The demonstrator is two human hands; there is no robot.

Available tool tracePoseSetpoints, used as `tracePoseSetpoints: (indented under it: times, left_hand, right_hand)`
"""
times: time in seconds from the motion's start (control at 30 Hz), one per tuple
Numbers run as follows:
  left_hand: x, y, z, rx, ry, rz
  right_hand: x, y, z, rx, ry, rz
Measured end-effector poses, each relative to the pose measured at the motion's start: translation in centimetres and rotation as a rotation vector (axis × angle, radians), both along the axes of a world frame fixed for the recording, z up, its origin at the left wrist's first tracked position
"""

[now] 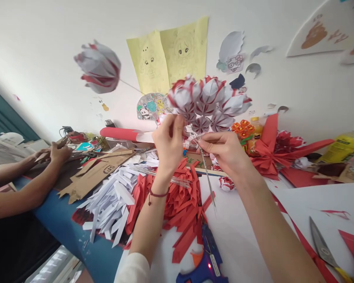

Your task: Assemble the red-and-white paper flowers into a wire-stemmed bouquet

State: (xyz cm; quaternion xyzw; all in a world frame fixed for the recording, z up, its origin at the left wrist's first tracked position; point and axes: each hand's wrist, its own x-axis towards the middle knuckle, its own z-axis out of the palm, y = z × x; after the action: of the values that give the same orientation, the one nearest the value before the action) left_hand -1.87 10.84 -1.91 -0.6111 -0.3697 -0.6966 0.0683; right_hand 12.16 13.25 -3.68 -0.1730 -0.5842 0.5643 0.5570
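Observation:
A bunch of white-and-red folded paper flowers (209,98) stands up in front of my hands. Its thin wire stems (208,173) run down as a bundle, and my right hand (225,149) pinches them just below the blooms. My left hand (170,137) is closed, thumb against fingers, beside the bunch. A single paper flower (98,67) sticks out to the upper left on a thin wire that leads towards my left hand; the exact grip is hidden by the fingers.
White paper strips (115,200) and red paper strips (179,200) lie under my arms. A blue glue gun (205,259) with a lit red light is in front, scissors (321,241) at right. Another person's hands (57,151) work at the left. Cardboard (97,173) lies between.

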Motion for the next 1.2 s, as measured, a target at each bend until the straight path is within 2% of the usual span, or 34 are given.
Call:
tracePoseSetpoints:
  times: [0.13,0.3,0.53,0.7,0.93,1.2]
  left_hand:
    - [-0.6,0.0,0.3,-0.003,-0.006,-0.046]
    - [0.6,-0.7,0.2,-0.012,0.033,-0.134]
    - [1.4,-1.7,0.2,0.075,0.105,-0.035]
    - [1.6,-1.9,0.2,0.105,0.115,-0.031]
    - [1.5,-2.1,0.3,0.111,0.14,-0.055]
    - [1.5,-1.9,0.3,0.093,0.152,-0.077]
  right_hand:
    - [-0.6,0.2,-0.4,-0.029,0.028,0.002]
    - [-0.1,0.0,0.1,-0.008,0.08,-0.044]
    - [1.0,-1.0,1.2,0.024,0.057,-0.02]
    - [1.2,-1.4,1.4,0.051,0.076,-0.002]
    - [1.0,-1.6,1.4,0.078,0.042,-0.111]
    - [1.1,-1.4,1.3,0.118,0.011,-0.147]
